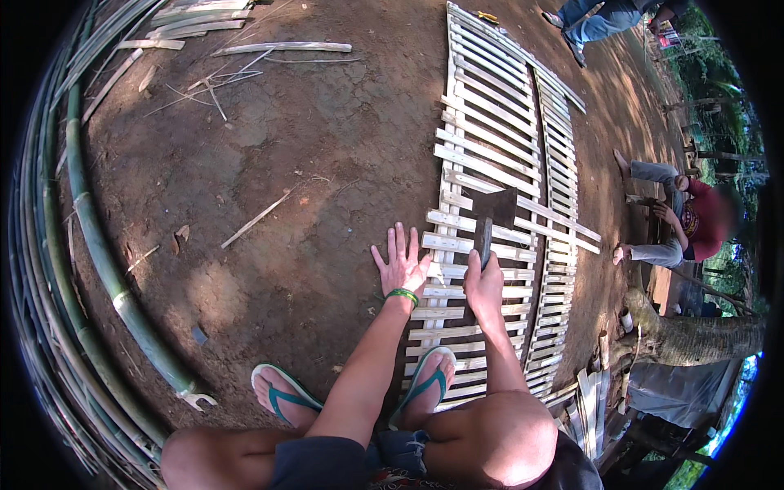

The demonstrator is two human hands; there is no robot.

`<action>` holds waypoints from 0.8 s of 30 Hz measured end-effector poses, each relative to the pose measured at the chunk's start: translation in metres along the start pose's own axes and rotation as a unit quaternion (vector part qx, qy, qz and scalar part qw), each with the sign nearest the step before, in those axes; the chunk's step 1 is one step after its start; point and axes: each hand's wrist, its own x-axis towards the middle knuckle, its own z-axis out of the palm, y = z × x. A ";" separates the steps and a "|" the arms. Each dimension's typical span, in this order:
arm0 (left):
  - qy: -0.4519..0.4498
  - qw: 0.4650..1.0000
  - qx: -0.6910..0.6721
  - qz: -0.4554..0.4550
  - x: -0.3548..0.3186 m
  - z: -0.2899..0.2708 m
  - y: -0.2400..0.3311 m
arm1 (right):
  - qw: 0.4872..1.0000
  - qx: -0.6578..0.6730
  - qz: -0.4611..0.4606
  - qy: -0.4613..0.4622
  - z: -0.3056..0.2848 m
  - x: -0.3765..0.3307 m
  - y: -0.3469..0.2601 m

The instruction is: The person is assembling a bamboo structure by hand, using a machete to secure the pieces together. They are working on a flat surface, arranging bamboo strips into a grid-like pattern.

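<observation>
Below me lies a long panel of pale split-bamboo slats [490, 147], laid crosswise over lengthwise strips. My right hand [484, 286] is closed around the handle of a hatchet [494, 208], whose wide dark blade is over the slats, pointing away from me. Whether the blade touches them I cannot tell. My left hand [402, 265], with a green band at the wrist, has its fingers spread at the panel's left edge, beside the slat ends. It holds nothing that I can see. A dark strip shows partly below my right hand, and I cannot make out what it is.
Green bamboo poles [106, 253] line the left side. Split bamboo pieces [282, 47] lie on the bare soil at upper left. A person in a red shirt [706, 212] sits at right, near a tree trunk [702, 336]. Another person's legs [592, 24] are at the top right.
</observation>
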 end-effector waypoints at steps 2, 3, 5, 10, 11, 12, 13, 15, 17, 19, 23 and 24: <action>-0.003 1.000 0.009 0.002 -0.002 0.001 0.004 | 0.999 -0.007 -0.049 0.000 0.002 -0.010 -0.014; -0.002 1.000 0.010 0.001 -0.004 0.003 0.004 | 0.995 -0.062 -0.076 0.008 0.009 -0.008 -0.004; 0.004 1.000 0.001 0.018 -0.002 0.004 0.019 | 0.984 -0.140 -0.112 -0.024 0.017 0.017 0.058; 0.036 0.998 0.029 0.034 0.000 0.005 0.009 | 0.990 0.113 0.058 -0.053 -0.007 0.019 0.016; 0.048 0.996 0.042 0.054 0.001 0.004 0.008 | 0.992 0.118 0.030 -0.028 -0.007 0.018 0.020; 0.060 0.994 0.055 0.075 0.003 0.003 0.008 | 0.995 0.102 -0.004 -0.013 -0.007 0.020 0.023; 0.066 0.993 0.033 0.092 0.006 0.001 0.011 | 0.996 0.082 -0.038 0.002 -0.009 0.022 0.025; 0.079 0.989 -0.012 0.126 0.015 -0.005 0.017 | 0.996 0.016 -0.085 0.014 -0.013 0.025 0.024; 0.066 0.989 -0.023 0.130 0.018 -0.006 0.021 | 0.991 -0.073 -0.109 0.004 -0.015 0.029 0.007; 0.046 0.991 -0.017 0.124 0.020 -0.005 0.022 | 0.991 -0.076 -0.108 -0.002 -0.009 0.036 0.001; 0.041 0.992 -0.011 0.117 0.021 -0.004 0.021 | 0.983 -0.064 -0.171 0.032 -0.002 0.040 -0.020; 0.032 0.993 -0.004 0.111 0.021 -0.004 0.020 | 0.978 -0.062 -0.194 0.039 0.002 0.039 -0.024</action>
